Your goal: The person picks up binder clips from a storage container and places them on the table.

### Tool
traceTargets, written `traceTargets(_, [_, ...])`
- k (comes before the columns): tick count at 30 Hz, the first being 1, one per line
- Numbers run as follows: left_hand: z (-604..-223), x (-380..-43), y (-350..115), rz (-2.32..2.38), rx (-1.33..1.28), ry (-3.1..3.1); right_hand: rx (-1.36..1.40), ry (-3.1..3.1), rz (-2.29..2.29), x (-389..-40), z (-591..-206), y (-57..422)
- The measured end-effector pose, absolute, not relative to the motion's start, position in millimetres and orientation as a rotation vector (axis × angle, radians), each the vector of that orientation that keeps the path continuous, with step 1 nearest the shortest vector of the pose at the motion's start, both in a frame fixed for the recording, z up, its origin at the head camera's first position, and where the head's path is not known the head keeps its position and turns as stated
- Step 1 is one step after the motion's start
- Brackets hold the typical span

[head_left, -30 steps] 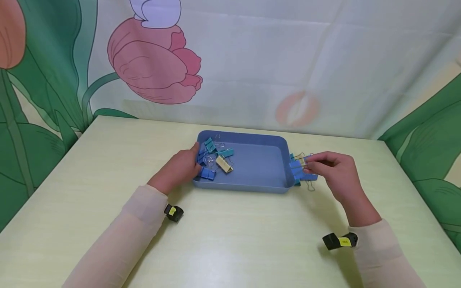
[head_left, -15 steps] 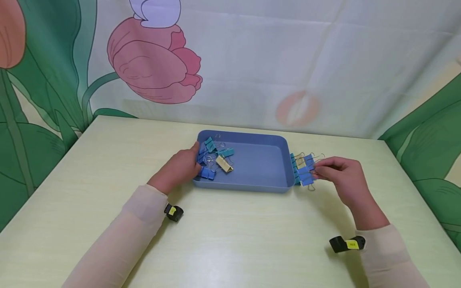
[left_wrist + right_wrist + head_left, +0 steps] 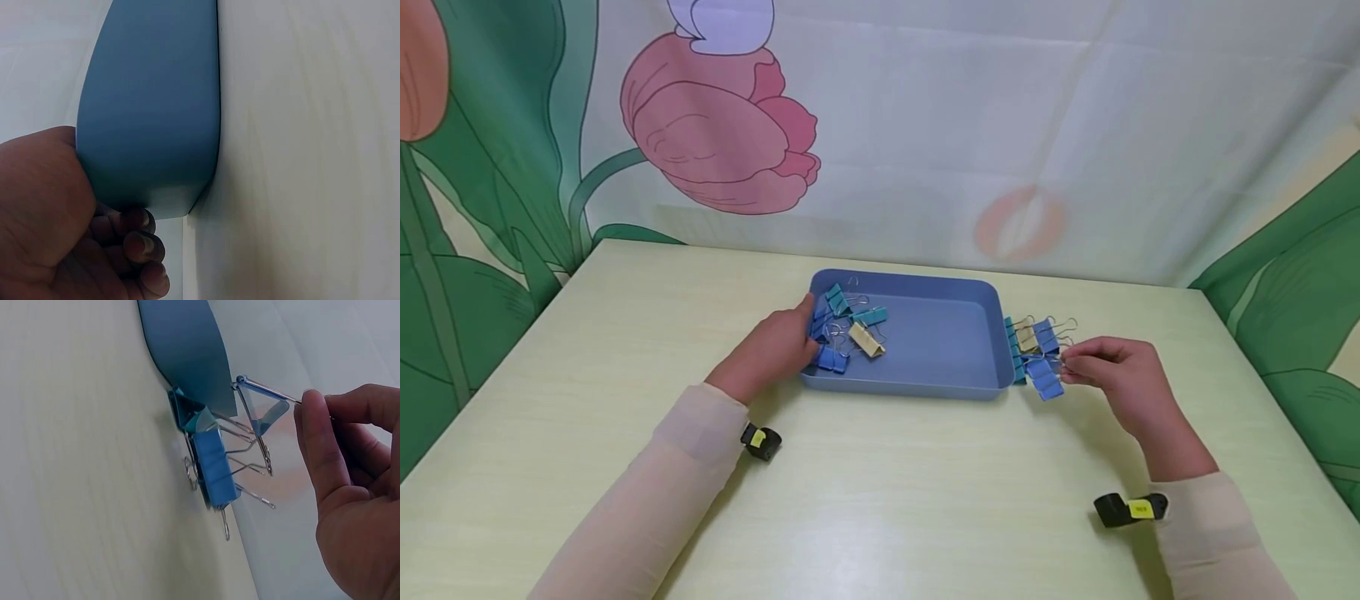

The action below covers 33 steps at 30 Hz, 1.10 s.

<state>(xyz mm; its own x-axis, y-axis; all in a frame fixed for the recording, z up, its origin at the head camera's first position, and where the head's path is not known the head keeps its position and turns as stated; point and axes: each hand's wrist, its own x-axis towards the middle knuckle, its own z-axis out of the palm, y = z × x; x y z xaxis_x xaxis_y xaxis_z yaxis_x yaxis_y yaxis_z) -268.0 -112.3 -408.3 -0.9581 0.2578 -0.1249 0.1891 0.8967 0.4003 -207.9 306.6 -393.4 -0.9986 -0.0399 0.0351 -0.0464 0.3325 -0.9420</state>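
My left hand point(image 3: 773, 342) grips the left end of the blue tray point(image 3: 936, 346), its thumb at the rim. In the left wrist view several fingertips point(image 3: 147, 247) curl beside the tray's wall point(image 3: 153, 106). Between thumb and fingers, my right hand point(image 3: 1122, 379) pinches a wire handle of a blue binder clip point(image 3: 1045, 380). The right wrist view shows this binder clip point(image 3: 272, 419) hanging by that handle, raised over other clips. Below it a blue clip point(image 3: 215, 467) stands against a teal one point(image 3: 187, 412) at the tray's end.
A cluster of teal, cream point(image 3: 1027, 338) and blue clips point(image 3: 1046, 335) lies beside the tray's right wall. Inside the tray's left part are several more, among them a cream clip point(image 3: 867, 341) and a teal clip point(image 3: 870, 317). A printed curtain point(image 3: 910, 150) hangs behind the table point(image 3: 880, 483).
My right hand has moved right and a little nearer to me with the blue binder clip, uncovering the clips beside the tray. The left hand and the tray have stayed in place.
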Motion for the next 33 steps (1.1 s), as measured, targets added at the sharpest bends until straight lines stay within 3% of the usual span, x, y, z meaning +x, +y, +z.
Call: traceTargets(33, [-412.7,-270.0,-114.2,0.592,0.364,2.9,-0.133,-2.61,1.765,-215.2,-412.4,318.9])
